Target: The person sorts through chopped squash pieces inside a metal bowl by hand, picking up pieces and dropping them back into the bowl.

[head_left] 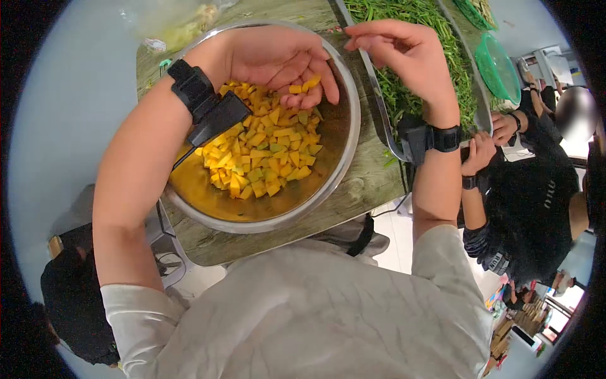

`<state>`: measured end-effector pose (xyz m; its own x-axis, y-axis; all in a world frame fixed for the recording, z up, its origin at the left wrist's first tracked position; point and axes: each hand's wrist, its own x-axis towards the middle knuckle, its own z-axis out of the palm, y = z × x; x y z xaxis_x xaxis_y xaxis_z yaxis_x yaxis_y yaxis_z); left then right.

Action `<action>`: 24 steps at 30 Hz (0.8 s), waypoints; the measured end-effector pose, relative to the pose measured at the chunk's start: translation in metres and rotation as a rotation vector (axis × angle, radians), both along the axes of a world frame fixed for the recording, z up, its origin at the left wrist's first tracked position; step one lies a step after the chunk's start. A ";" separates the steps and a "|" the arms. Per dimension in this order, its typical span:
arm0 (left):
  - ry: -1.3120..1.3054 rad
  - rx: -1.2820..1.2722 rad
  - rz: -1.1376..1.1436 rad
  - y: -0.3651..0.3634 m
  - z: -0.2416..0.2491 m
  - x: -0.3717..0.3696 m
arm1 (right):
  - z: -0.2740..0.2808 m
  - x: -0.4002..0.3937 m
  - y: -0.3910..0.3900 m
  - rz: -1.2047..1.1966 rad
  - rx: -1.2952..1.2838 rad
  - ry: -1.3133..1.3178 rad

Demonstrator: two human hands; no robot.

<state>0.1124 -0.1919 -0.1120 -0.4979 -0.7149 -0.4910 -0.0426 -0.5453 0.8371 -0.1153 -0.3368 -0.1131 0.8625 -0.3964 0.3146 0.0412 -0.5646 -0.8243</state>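
Note:
A large metal bowl on the table holds a heap of yellow-orange diced pumpkin, some pieces with greenish sides. My left hand is turned palm up over the bowl's far side. A few pumpkin cubes rest in its curled fingers. To the right, my right hand hangs over the near-left part of a metal tray of chopped green vegetables. Its thumb and fingertips are drawn together near the tray's left rim; what they hold, if anything, is too small to name. Both wrists wear black strapped devices.
A wooden-patterned table carries the bowl and tray. Green baskets stand beyond the tray. A clear plastic bag lies at the back left. At right, a co-worker in black has hands by the tray's edge; another person is at lower left.

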 end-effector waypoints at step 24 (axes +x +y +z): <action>-0.539 -0.107 -0.392 -0.009 -0.010 0.006 | -0.041 -0.031 -0.051 -0.271 -0.243 0.263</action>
<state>0.1180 -0.2007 -0.1216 -0.4353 -0.5901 -0.6799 -0.6474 -0.3197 0.6919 -0.1465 -0.3875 -0.1538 0.8006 -0.5609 0.2105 -0.3284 -0.7048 -0.6288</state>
